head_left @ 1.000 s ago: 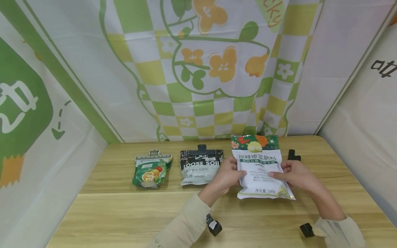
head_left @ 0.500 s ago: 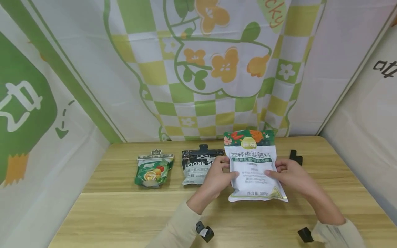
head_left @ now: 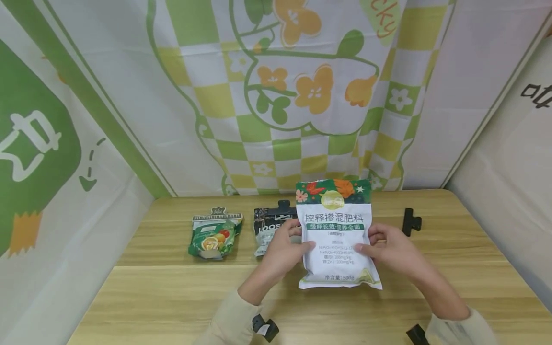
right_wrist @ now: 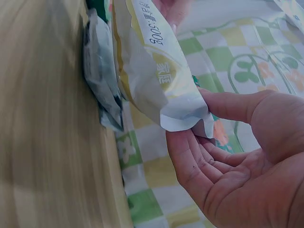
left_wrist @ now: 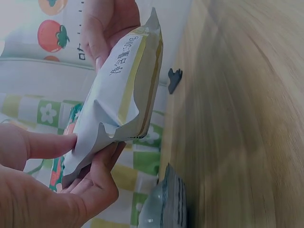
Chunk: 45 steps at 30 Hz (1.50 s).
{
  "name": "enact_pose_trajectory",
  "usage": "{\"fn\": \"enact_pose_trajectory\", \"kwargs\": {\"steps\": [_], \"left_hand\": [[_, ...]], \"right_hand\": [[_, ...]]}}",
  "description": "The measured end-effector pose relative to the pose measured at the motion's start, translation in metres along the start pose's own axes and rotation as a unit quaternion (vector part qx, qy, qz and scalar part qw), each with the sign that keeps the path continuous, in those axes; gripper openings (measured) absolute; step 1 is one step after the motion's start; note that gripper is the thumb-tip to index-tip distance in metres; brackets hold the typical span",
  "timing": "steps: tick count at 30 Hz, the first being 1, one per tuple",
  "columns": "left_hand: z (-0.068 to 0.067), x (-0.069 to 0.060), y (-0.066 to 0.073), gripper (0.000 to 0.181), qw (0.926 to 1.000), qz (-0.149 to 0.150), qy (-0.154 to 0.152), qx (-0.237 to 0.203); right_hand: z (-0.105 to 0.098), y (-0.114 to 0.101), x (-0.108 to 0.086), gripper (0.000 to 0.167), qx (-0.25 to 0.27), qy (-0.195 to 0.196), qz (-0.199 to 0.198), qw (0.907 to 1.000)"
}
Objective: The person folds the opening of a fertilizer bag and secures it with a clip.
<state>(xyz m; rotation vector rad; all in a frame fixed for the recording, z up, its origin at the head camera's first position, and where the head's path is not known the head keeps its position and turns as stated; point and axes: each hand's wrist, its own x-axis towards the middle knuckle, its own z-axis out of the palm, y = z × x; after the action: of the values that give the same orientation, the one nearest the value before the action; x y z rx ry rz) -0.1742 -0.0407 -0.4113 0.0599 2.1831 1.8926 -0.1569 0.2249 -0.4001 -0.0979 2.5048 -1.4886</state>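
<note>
Both hands hold a white bag with a green floral top (head_left: 338, 239) by its side edges, its printed front facing the head camera. My left hand (head_left: 280, 251) has its thumb on the front and fingers behind. On the opposite edge my right hand (head_left: 394, 249) pinches the bag the same way. The bag's bottom end shows in the left wrist view (left_wrist: 121, 80), held above the wooden surface. Behind the left hand, a black and grey pouch (head_left: 262, 230) with a black clip is partly covered by the bag.
On the wooden table (head_left: 172, 297), a green pouch (head_left: 213, 239) with a piano-patterned clip lies at the left. A loose black clip (head_left: 411, 222) lies right of the bag. A patterned curtain (head_left: 293, 153) hangs behind the table's back edge.
Both hands have carried the white bag leftward and slightly nearer the person. It now covers more of the black and grey pouch, and the loose black clip is more fully exposed.
</note>
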Motion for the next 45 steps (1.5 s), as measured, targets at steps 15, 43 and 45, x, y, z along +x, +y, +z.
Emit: {"fn": "enact_pose_trajectory", "kwargs": {"steps": [15,43,45], "left_hand": [[-0.048,-0.024,-0.018,0.059,0.9976,0.055,0.003,0.041],[-0.087,-0.051,-0.046,0.059,0.988,0.119,0.005,0.098],[-0.088,-0.052,-0.045,0.058,0.9869,0.121,0.009,0.105]], "right_hand": [[0.036,-0.006,0.003,0.049,0.059,-0.022,-0.071,0.9954],[0.074,0.002,-0.003,0.056,-0.05,-0.017,-0.184,0.9815],[0.074,0.002,-0.003,0.055,-0.055,-0.02,-0.184,0.9812]]}}
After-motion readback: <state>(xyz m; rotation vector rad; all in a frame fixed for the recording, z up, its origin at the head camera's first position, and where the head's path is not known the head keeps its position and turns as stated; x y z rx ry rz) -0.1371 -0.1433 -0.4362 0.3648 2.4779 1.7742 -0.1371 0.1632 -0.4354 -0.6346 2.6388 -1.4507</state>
